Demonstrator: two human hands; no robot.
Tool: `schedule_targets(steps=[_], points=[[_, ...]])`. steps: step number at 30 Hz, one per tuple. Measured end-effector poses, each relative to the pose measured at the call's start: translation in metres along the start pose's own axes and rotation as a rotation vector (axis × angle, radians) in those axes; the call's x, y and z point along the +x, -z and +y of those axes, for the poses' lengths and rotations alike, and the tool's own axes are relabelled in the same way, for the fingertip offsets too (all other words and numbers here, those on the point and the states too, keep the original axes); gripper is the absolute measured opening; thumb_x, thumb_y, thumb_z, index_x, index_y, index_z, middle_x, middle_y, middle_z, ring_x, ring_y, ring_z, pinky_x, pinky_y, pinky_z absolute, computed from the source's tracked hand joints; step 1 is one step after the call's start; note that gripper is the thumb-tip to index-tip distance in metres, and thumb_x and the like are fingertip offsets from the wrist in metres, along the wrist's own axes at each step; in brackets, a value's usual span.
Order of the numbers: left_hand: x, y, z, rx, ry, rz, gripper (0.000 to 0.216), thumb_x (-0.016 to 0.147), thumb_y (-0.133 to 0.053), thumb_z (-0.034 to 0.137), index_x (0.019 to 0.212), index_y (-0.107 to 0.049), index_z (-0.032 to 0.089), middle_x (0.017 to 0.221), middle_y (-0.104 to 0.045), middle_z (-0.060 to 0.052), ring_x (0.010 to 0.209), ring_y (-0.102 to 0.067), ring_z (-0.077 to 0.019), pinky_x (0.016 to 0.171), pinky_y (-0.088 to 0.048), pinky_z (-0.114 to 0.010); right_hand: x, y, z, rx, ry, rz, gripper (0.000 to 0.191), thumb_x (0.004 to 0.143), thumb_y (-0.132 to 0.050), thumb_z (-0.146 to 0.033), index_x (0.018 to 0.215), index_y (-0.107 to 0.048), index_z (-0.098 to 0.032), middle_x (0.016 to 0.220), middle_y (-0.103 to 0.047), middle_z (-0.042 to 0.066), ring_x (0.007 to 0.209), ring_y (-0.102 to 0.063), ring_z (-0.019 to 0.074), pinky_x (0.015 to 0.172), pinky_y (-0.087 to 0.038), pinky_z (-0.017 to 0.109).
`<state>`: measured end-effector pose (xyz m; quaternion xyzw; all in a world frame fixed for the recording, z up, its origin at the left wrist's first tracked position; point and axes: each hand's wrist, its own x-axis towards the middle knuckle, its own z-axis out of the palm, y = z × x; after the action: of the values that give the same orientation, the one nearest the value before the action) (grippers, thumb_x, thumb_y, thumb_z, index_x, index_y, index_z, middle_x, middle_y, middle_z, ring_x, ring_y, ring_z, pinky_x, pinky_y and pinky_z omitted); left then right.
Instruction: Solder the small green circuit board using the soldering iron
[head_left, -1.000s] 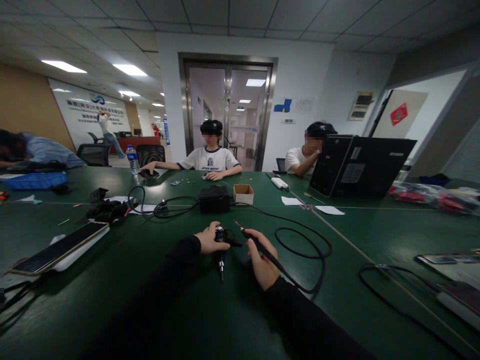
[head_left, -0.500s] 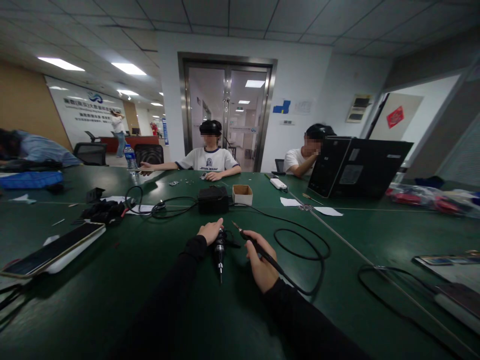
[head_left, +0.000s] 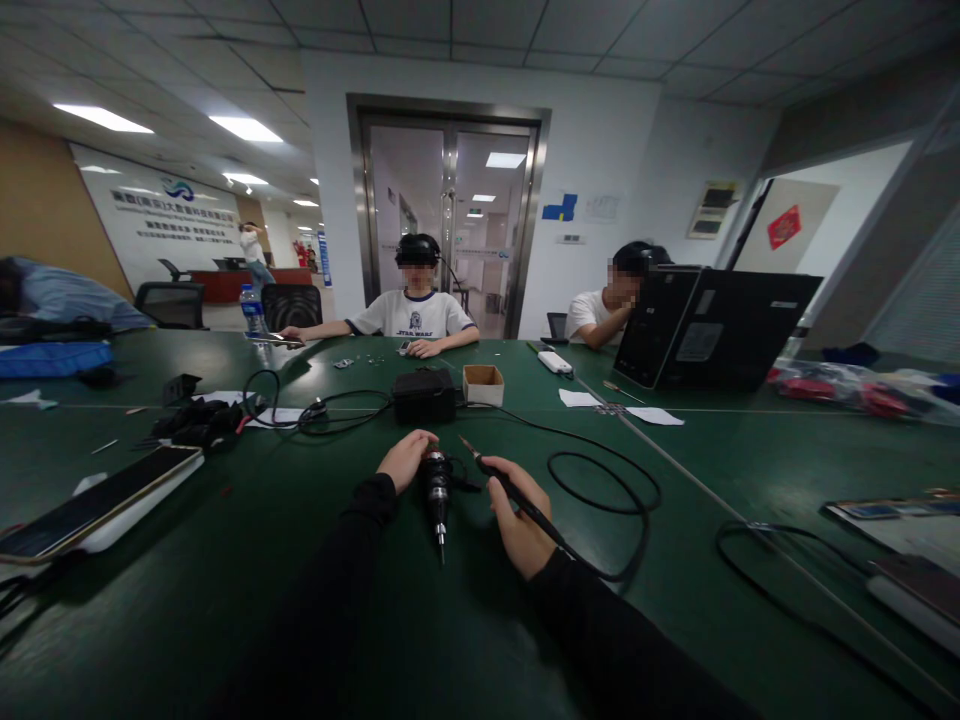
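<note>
A black electric screwdriver (head_left: 437,490) with a silver nose lies on the green table, its bit pointing toward me. My left hand (head_left: 405,460) has its fingers closed at the far end of that tool; their tips are partly hidden. In my right hand (head_left: 521,515) is a soldering iron (head_left: 517,492), held like a pen. The iron's bare tip points up and left, a little right of the screwdriver's far end and apart from it. From the handle, a black cable (head_left: 649,530) loops away to the right.
Beyond my hands stand a black box (head_left: 424,397) and an open cardboard box (head_left: 483,386). A large phone (head_left: 97,500) lies at left, a black computer case (head_left: 712,330) stands at right. Two people sit across the table (head_left: 262,560). Loose cables and paper lie about.
My left hand has shifted slightly left along the screwdriver's far end. My right hand holds the iron in nearly the same place. The whole view has moved a little.
</note>
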<state>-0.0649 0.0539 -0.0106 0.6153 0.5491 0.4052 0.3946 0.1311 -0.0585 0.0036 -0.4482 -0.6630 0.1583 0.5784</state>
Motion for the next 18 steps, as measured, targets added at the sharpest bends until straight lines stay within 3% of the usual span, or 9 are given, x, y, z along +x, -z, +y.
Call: schedule_targets(steps=[4,12,18], points=[[-0.003,0.001,-0.005,-0.110,-0.081,-0.014,0.031,0.073,-0.052,0.029,0.100,-0.062,0.018,0.081,-0.066,-0.003,0.078,-0.060,-0.0179,0.077,-0.047,-0.029,0.001,-0.006,0.002,-0.016,0.081,-0.035,0.024,0.089,-0.050,-0.024,0.106,-0.067,-0.022,0.106,-0.070,0.006,0.099,-0.065,0.0214,0.089,-0.050,0.034],[-0.005,0.007,-0.009,-0.214,-0.105,-0.069,0.046,0.069,-0.066,0.042,0.105,-0.063,0.014,0.090,-0.072,-0.010,0.080,-0.065,-0.0203,0.066,-0.046,-0.028,0.001,-0.011,0.000,-0.039,0.142,-0.124,0.025,0.089,-0.050,-0.022,0.108,-0.066,-0.022,0.100,-0.070,0.005,0.091,-0.066,0.0190,0.084,-0.052,0.031],[-0.007,0.008,-0.009,-0.216,-0.107,-0.045,0.046,0.068,-0.072,0.042,0.104,-0.066,0.015,0.092,-0.074,-0.010,0.085,-0.068,-0.0228,0.075,-0.052,-0.034,0.001,-0.012,0.002,-0.024,0.133,-0.153,0.027,0.089,-0.050,-0.023,0.111,-0.066,-0.024,0.102,-0.070,0.005,0.093,-0.066,0.0195,0.085,-0.053,0.032]])
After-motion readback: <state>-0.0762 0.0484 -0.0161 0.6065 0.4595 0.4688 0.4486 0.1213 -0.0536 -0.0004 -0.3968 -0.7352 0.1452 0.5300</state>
